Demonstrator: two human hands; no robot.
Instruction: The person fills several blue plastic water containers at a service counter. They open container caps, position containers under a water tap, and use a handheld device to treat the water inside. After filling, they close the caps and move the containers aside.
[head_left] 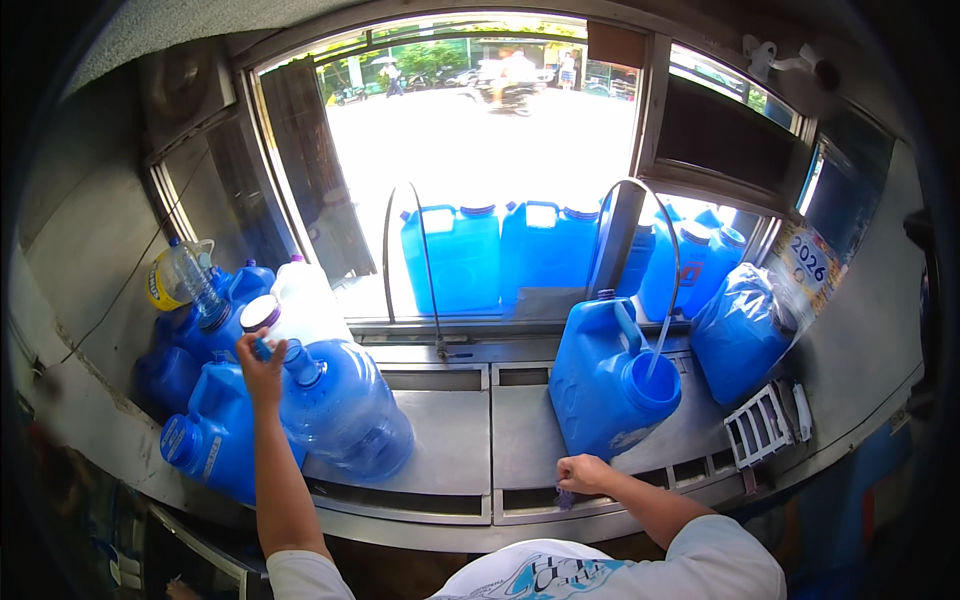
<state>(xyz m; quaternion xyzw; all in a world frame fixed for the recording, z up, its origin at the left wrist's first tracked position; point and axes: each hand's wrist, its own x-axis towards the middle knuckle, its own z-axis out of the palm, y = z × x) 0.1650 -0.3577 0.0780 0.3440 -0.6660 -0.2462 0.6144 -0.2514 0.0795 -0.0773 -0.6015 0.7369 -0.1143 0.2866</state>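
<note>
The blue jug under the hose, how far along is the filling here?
In hand: the hose feeds the blue jug; its level cannot be read. The right hand rests at the counter edge; the left hand touches the round bottle neck. Left: that bottle looks empty and uncapped.

Daylight flooding in through the window, street outside blowing out to white glare, interior walls sitting dim, steel counter catching soft reflections, fisheye bending edges, corners vignetting black, distant figures blurring.
</note>
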